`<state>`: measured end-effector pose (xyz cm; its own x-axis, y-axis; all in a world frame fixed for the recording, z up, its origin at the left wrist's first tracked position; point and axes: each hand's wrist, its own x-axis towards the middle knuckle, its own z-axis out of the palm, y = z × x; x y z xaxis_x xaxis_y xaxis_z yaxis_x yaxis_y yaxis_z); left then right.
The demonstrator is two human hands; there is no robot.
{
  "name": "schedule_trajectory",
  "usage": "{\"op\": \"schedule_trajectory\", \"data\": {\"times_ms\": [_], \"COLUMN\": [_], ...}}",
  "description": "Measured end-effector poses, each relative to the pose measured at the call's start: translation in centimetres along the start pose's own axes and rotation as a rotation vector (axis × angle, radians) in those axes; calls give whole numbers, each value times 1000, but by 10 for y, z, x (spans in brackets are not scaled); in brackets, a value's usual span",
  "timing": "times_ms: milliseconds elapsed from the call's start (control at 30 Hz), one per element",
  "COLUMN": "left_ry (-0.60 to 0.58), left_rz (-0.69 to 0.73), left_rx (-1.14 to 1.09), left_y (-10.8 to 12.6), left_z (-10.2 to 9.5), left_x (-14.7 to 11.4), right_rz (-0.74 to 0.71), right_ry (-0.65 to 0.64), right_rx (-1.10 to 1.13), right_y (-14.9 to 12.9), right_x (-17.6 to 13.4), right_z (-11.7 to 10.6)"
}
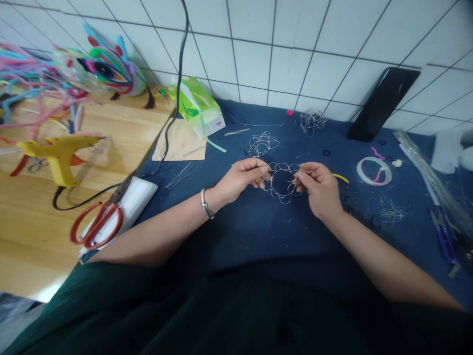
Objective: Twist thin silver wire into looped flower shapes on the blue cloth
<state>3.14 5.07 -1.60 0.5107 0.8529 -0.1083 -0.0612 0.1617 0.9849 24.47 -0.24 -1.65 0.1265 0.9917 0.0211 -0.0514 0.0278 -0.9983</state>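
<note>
Between my two hands is a ring of thin silvery wire [284,198] bent into looped petals, with small pinkish spots along it. My left hand [247,177] pinches its left side between thumb and fingers. On the opposite side my right hand [317,186] grips the ring's edge with closed fingertips. The ring is held just above the dark blue cloth [244,236]. A second looped wire piece [261,144] lies right behind my left hand. Beside my right hand, a short yellow strip [340,178] rests on the cloth.
Left, a yellow glue gun [61,153], red-handled scissors [98,224] and a white power strip [136,197] lie near my forearm. A green tissue pack [197,106] stands behind. Rightward are a tape roll [374,171], loose wire bits [391,211], purple-handled snips [445,239] and a leaning black phone [384,103].
</note>
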Motion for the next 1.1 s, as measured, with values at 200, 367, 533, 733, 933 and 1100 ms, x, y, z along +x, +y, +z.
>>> {"op": "schedule_trajectory", "data": {"times_ms": [200, 367, 533, 733, 933, 1100], "left_ry": [-29, -69, -82, -82, -21, -12], "left_rz": [-25, -17, -6, -25, 8, 7], "left_rx": [17, 54, 66, 48, 61, 53], "left_y": [2, 3, 1, 0, 0, -2], "left_z": [-1, 0, 1, 1, 2, 2], "left_x": [0, 0, -1, -1, 0, 1], "right_rz": [6, 19, 26, 28, 24, 48], "right_ry": [28, 30, 29, 26, 12, 1], "right_rx": [-11, 3, 37, 31, 60, 53], "right_y": [2, 2, 3, 4, 3, 4], "right_x": [3, 4, 4, 5, 4, 5], "right_z": [-5, -6, -6, -6, -6, -8]}}
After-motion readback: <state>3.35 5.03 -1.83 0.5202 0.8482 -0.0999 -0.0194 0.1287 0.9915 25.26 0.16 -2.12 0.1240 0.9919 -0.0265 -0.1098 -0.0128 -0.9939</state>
